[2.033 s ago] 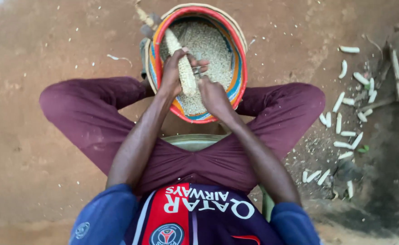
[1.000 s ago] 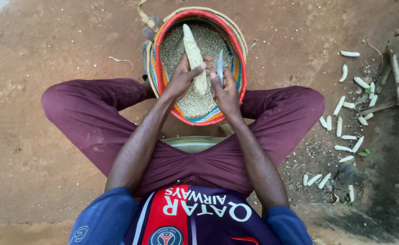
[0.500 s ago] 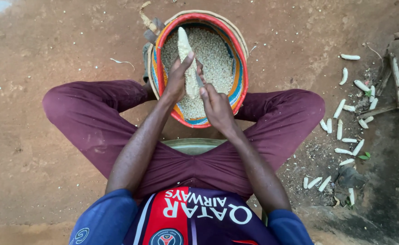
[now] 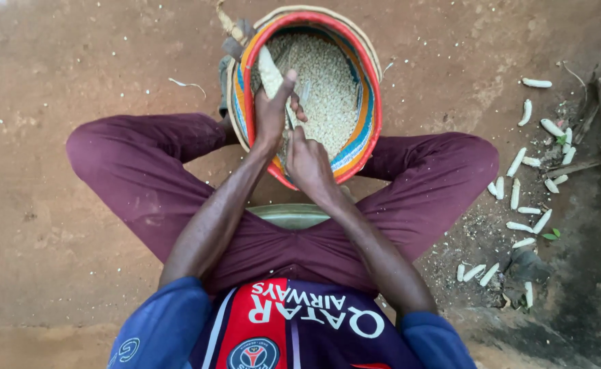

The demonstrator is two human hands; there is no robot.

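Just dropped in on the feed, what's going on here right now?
A person sits on bare dirt with a striped woven basket between the knees, partly full of pale loose kernels. The left hand grips a corn cob over the basket, and the right hand works right below it, touching the cob's lower end. Stripped white cobs lie scattered on the ground to the person's right.

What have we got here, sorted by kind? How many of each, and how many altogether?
woven basket: 1
corn cob held over the basket: 1
hands: 2, the left hand gripping the cob and the right hand just below it
stripped cobs on the ground: roughly 20, as some are too small to be sure of
Total: roughly 24, leaving out the loose kernels in the basket.
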